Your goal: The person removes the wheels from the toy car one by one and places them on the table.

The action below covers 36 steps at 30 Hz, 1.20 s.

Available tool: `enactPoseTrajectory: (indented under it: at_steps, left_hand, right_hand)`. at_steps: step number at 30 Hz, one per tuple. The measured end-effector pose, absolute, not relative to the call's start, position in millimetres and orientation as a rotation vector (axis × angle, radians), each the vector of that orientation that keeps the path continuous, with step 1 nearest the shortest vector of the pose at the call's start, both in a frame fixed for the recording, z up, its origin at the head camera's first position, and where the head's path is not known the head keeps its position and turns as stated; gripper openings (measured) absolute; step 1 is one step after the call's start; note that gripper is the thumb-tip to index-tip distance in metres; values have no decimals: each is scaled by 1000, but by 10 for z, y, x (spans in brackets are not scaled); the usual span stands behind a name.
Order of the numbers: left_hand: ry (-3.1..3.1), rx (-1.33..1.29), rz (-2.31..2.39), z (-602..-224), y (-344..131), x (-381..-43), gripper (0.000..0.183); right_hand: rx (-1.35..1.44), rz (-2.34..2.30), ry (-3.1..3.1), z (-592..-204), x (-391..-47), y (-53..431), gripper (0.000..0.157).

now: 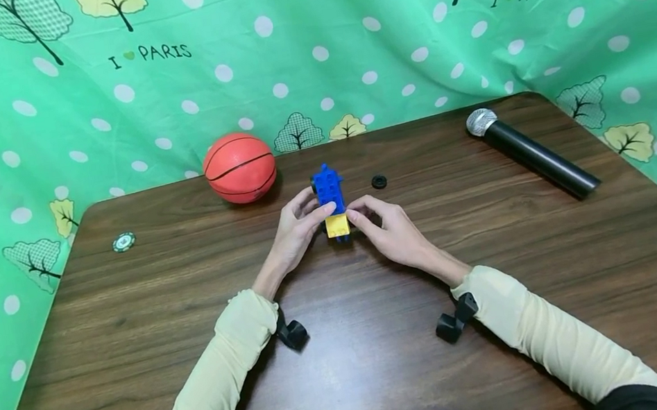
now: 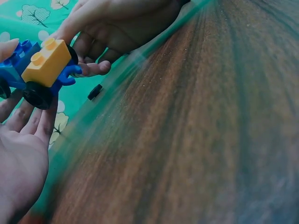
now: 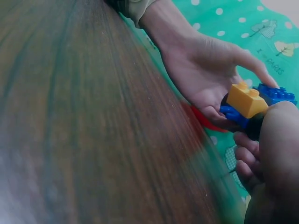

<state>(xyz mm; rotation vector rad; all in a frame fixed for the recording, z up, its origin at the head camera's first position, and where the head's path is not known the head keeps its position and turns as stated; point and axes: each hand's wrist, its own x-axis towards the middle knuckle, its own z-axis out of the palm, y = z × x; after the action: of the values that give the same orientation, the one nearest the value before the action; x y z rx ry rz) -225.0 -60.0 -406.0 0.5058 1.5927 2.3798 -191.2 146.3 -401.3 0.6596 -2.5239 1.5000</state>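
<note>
A blue toy brick car with black wheels is held up over the table, a yellow brick on its near end. My left hand grips it, thumb on top and fingers beneath, as the left wrist view shows. At the car's near right side, my right hand pinches a black wheel between thumb and forefinger, partly hiding it. A bare blue stub sticks out at the car's far right corner. Beyond the right hand, a loose black wheel lies on the table.
Behind the left hand a red toy basketball sits near the table's back edge. A poker chip lies at the left, and a black microphone at the right. Green printed cloth hangs behind the wooden table.
</note>
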Motion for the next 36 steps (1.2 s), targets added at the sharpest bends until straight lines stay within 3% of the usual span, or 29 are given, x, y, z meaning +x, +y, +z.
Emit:
enactPoseTrajectory:
  at_steps: [13,20,26,36]
  left_hand:
    - [1625,420,2389,-4025,-587,-2231,49]
    - [1649,377,2390,-4020,-586,-2251,53]
    - [1725,313,2370,-3988,-566,-2241,56]
    - [1623,369,2414,-3991,-544,-2242,44]
  right_hand:
    - [497,1584,-2437,-3992,-1905,1323,24]
    - [434,1601,-2452,-3978,-1889,1256,28]
    - [429,1624,-2492,-3987,-1902,1238,33]
    - [492,1581,-2524,-3996,-1903,1223,36]
